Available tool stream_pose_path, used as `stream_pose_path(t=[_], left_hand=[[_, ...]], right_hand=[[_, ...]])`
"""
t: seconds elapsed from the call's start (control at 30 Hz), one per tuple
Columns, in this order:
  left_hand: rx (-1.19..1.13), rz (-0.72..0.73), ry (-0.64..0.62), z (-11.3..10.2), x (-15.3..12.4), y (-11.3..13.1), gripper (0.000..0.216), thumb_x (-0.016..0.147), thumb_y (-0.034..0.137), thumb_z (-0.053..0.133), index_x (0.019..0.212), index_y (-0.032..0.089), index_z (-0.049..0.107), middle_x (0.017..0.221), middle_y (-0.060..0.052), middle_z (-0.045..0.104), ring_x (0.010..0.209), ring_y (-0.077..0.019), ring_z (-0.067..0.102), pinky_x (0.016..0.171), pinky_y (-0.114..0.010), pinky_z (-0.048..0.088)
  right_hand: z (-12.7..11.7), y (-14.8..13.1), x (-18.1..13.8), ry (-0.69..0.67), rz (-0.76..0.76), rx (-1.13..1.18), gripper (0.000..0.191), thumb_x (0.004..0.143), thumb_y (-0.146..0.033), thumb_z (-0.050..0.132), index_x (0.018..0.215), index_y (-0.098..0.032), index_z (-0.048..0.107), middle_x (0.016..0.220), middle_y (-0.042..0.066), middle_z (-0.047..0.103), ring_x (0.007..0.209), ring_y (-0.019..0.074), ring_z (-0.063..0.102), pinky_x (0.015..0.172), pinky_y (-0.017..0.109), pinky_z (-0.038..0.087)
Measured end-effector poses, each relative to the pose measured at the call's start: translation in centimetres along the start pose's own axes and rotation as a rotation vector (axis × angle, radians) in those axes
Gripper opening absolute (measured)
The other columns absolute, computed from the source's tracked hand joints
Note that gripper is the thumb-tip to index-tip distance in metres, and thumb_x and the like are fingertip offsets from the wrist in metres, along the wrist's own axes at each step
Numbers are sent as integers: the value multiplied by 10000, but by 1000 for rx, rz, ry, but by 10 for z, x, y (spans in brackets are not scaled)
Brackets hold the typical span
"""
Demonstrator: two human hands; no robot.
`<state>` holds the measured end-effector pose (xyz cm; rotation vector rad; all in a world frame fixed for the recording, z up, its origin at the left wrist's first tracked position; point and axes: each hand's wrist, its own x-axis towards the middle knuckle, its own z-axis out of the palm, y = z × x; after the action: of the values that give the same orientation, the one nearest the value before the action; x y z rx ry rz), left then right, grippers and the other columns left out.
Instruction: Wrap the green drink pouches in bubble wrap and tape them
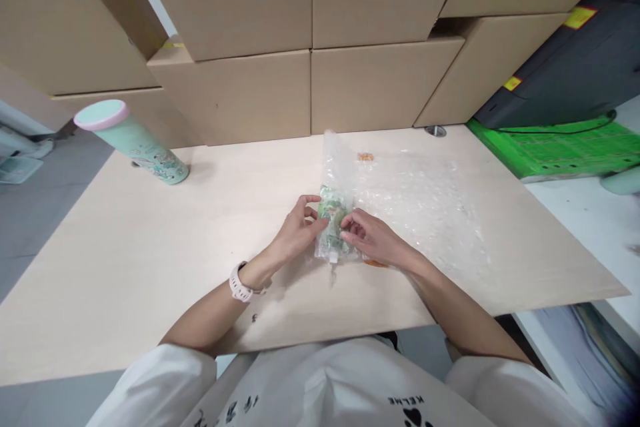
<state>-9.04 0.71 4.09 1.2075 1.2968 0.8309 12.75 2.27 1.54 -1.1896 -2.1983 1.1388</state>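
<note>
A small green printed pouch-like pack (pixel 331 215) lies on the table under clear plastic, with a white tip at its near end. Around it and to its right spreads a sheet of bubble wrap (pixel 420 207). My left hand (pixel 299 230) grips the pack's left edge, thumb on top and fingers curled at the far side. At the right edge, my right hand (pixel 367 233) is closed with fingers bent against the wrap. What exactly its fingertips pinch is partly hidden.
A mint tumbler (pixel 145 147) with a pink-rimmed lid stands at the back left. Stacked cardboard boxes (pixel 250 97) line the table's (pixel 150 267) far edge. A green crate (pixel 575 147) sits at the right, below a dark grey case (pixel 570 67).
</note>
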Motion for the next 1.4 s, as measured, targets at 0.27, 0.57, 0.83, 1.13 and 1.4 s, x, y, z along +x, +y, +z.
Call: stream_pose_path(t=[0.27, 0.57, 0.83, 1.13, 1.4], left_hand=[[377, 431, -176, 17, -23, 1, 347, 849, 222, 631, 1190, 241, 568, 1184, -83, 562, 879, -159, 594, 799, -333, 544], [658, 635, -220, 28, -16, -30, 498, 905, 179, 557, 1386, 232, 438, 1314, -137, 478, 1206, -281, 509, 973, -457, 527], [824, 614, -253, 40, -17, -31, 404, 853, 77, 542, 1249, 154, 556, 1303, -161, 536, 1126, -294, 526, 966, -486, 500], [465, 89, 79, -6, 9, -10, 522, 859, 242, 621, 1344, 193, 434, 1124, -92, 596, 951, -225, 608, 869, -429, 503], [-89, 18, -80, 1, -9, 14, 655, 793, 242, 711, 1361, 228, 386, 1087, -32, 498, 734, -77, 539, 699, -266, 502]], right_hand=[[13, -2, 3, -182, -63, 350, 209, 859, -278, 585, 1039, -207, 666, 987, 26, 703, 882, 210, 646, 763, 306, 504], [-1, 2, 1, -68, 65, -131, 172, 781, -162, 486, 682, -203, 620, 664, -17, 621, 631, 157, 557, 581, 260, 341], [-38, -11, -15, -100, 102, 144, 229, 897, -410, 545, 842, -217, 655, 668, -5, 569, 610, 145, 506, 560, 263, 362], [-15, -5, -3, -142, 123, -165, 297, 866, -429, 621, 1103, -260, 563, 835, -20, 590, 709, 151, 549, 659, 291, 404], [-12, 0, -3, -156, 9, 112, 288, 921, -422, 556, 1129, -242, 472, 942, 14, 569, 814, 159, 549, 703, 303, 445]])
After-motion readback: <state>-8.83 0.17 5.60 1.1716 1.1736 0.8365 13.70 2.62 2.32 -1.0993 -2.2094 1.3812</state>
